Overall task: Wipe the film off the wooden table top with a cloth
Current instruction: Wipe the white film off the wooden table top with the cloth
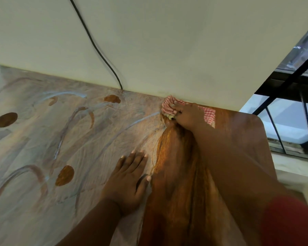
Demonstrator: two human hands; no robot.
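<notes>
Two hands are at work: the right hand [188,115] is clenched around a bunched red-checked cloth [169,105] and bears down on it at the far edge of the table [242,132], right against the wall [167,41]. The left hand [130,178] lies flat and released on the near part, fingers spread over the milky film [43,139]. Only a strip on the right shows clean wood; the film covers everything to the left, marked with streaks and bare spots. A black cable [96,47] hangs down the wall just left of the cloth. To my eye, a wide sweep could snag that cable, and the loaded cloth might smear residue back over the cleaned strip.
</notes>
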